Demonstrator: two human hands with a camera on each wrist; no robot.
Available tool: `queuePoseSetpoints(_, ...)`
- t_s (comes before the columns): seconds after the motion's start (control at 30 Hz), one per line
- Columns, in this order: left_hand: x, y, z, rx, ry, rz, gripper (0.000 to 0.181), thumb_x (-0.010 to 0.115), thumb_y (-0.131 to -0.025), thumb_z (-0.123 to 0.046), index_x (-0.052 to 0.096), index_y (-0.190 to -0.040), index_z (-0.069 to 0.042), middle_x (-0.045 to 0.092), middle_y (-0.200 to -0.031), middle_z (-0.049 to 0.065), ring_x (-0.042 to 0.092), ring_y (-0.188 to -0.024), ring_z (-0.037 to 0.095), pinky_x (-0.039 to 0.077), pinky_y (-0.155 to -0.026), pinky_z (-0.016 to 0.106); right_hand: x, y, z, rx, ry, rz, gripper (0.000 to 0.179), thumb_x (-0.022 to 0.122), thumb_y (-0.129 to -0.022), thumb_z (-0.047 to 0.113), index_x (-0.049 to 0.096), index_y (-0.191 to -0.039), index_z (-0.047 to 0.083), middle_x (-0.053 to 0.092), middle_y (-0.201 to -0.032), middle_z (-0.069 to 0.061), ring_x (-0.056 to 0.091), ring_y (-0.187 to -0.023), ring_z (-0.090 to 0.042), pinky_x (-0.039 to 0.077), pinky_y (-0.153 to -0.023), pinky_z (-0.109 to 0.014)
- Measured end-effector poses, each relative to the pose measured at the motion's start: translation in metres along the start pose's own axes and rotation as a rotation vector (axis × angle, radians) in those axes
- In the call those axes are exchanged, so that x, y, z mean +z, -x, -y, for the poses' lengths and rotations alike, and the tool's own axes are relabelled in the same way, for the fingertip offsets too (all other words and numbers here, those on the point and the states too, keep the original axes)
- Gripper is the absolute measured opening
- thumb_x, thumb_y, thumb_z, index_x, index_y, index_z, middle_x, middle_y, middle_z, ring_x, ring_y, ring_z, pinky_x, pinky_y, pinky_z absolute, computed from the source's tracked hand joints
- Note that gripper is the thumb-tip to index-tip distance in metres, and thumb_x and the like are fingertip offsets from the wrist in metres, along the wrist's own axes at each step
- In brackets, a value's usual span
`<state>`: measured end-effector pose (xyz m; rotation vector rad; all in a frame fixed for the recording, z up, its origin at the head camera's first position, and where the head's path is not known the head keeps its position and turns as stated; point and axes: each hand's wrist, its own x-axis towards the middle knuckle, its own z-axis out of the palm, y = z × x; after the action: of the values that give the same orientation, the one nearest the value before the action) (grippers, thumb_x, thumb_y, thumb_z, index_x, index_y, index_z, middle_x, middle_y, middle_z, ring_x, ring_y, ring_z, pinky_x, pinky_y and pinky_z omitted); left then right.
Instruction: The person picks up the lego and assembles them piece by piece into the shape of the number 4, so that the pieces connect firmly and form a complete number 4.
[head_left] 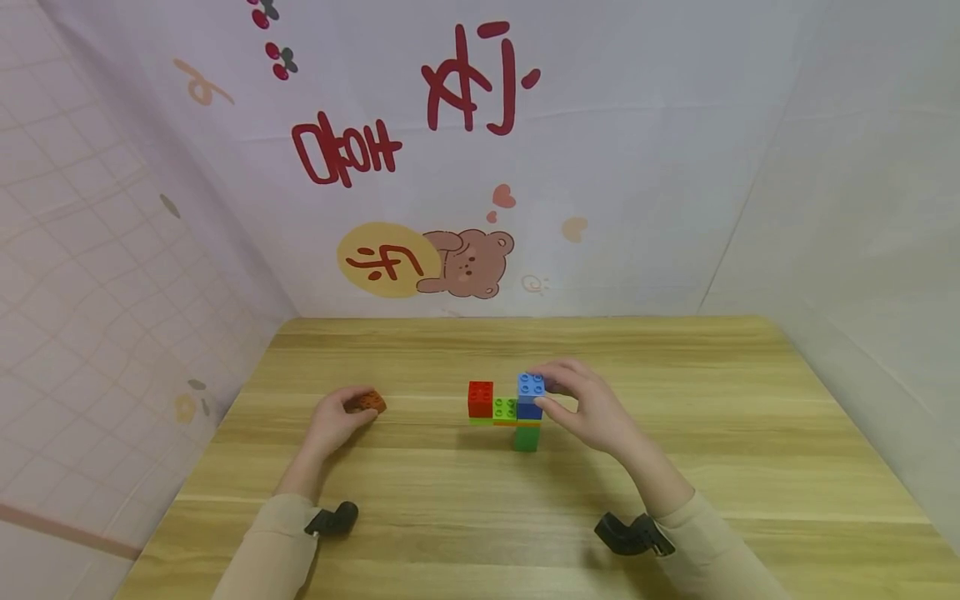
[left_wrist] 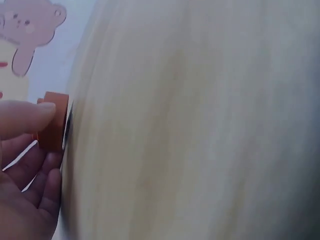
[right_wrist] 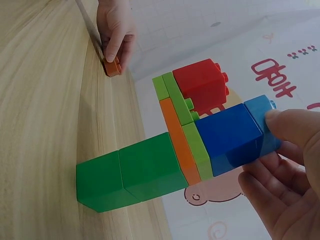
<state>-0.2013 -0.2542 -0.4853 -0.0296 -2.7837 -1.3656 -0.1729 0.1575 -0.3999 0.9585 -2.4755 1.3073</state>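
Observation:
A stack of toy building bricks stands on the table in the head view. At its base are green bricks (right_wrist: 150,167), then flat orange (right_wrist: 178,142) and lime pieces jutting to the left. On these sit a red brick (head_left: 481,399) and a dark blue brick (right_wrist: 229,137). My right hand (head_left: 592,408) pinches the light blue brick (head_left: 531,385) on top of the dark blue one, thumb on one side, fingers on the other. Well to the left, my left hand (head_left: 336,421) pinches an orange brick (left_wrist: 54,121) at the table surface; its underside is hidden.
The wooden table (head_left: 420,517) reaches back to a white printed cloth (head_left: 637,167) with a bear and red characters. Another pale gridded cloth (head_left: 90,250) hangs at the left. Black wrist mounts (head_left: 628,533) sit at both cuffs.

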Motion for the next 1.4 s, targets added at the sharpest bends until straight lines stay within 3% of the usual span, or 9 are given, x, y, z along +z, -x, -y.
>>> queuePoseSetpoints(0.3, 0.014, 0.003, -0.032, 0.062, 0.07, 0.073, 0.039, 0.072, -0.089, -0.006, 0.065, -0.127, 0.002, 0.064, -0.119, 0.021, 0.063, -0.104, 0.033, 0.052, -0.089, 0.045, 0.0, 0.0, 0.0, -0.003, -0.022, 0.002, 0.035, 0.073, -0.09, 0.004, 0.065, -0.124, 0.003, 0.059, -0.117, -0.009, 0.065, -0.101, -0.024, 0.053, -0.088, -0.048)
queuePoseSetpoints(0.63, 0.025, 0.01, -0.088, 0.182, 0.2, 0.13, 0.042, 0.073, -0.091, -0.011, 0.063, -0.131, -0.001, 0.063, -0.125, 0.019, 0.062, -0.11, 0.032, 0.052, -0.092, 0.042, 0.0, 0.0, 0.0, -0.003, -0.018, -0.002, 0.036, 0.073, -0.09, 0.005, 0.065, -0.125, 0.004, 0.059, -0.117, -0.008, 0.065, -0.101, -0.023, 0.053, -0.089, -0.047)
queuePoseSetpoints(0.87, 0.025, 0.016, -0.126, 0.216, 0.304, 0.14, 0.04, 0.074, -0.091, -0.013, 0.066, -0.13, -0.007, 0.065, -0.122, 0.012, 0.063, -0.11, 0.027, 0.052, -0.093, 0.036, 0.0, 0.0, 0.0, -0.007, -0.02, -0.001, 0.036, 0.073, -0.089, 0.004, 0.065, -0.125, 0.004, 0.059, -0.116, -0.008, 0.065, -0.101, -0.023, 0.053, -0.089, -0.047)
queuePoseSetpoints(0.97, 0.025, 0.019, -0.14, 0.272, 0.326, 0.143, 0.038, 0.073, -0.091, -0.011, 0.067, -0.128, -0.006, 0.066, -0.121, 0.012, 0.064, -0.108, 0.026, 0.052, -0.092, 0.032, 0.0, 0.0, 0.0, -0.01, -0.022, 0.001, 0.036, 0.073, -0.09, 0.004, 0.065, -0.125, 0.004, 0.059, -0.116, -0.008, 0.065, -0.101, -0.023, 0.053, -0.089, -0.046)
queuePoseSetpoints(1.13, 0.029, 0.023, -0.154, 0.386, 0.346, 0.168, 0.036, 0.071, -0.09, -0.004, 0.067, -0.126, -0.001, 0.067, -0.118, 0.015, 0.065, -0.103, 0.027, 0.054, -0.088, 0.03, 0.0, 0.001, -0.001, -0.011, -0.015, 0.001, 0.036, 0.073, -0.09, 0.005, 0.064, -0.125, 0.004, 0.059, -0.117, -0.008, 0.066, -0.101, -0.023, 0.053, -0.089, -0.044)
queuePoseSetpoints(1.23, 0.033, 0.024, -0.159, 0.414, 0.357, 0.19, 0.036, 0.071, -0.09, -0.002, 0.066, -0.126, 0.0, 0.067, -0.118, 0.015, 0.065, -0.103, 0.027, 0.054, -0.089, 0.033, 0.001, 0.001, -0.001, -0.007, -0.011, 0.0, 0.036, 0.072, -0.09, 0.005, 0.064, -0.125, 0.004, 0.059, -0.117, -0.008, 0.066, -0.101, -0.023, 0.053, -0.089, -0.044)
queuePoseSetpoints(1.4, 0.038, 0.025, -0.162, 0.443, 0.377, 0.214, 0.038, 0.07, -0.089, 0.001, 0.064, -0.127, 0.004, 0.065, -0.121, 0.016, 0.063, -0.108, 0.03, 0.05, -0.095, 0.048, 0.0, 0.001, -0.001, -0.005, -0.002, 0.0, 0.036, 0.072, -0.091, 0.006, 0.065, -0.125, 0.004, 0.059, -0.117, -0.008, 0.065, -0.102, -0.023, 0.053, -0.09, -0.042)
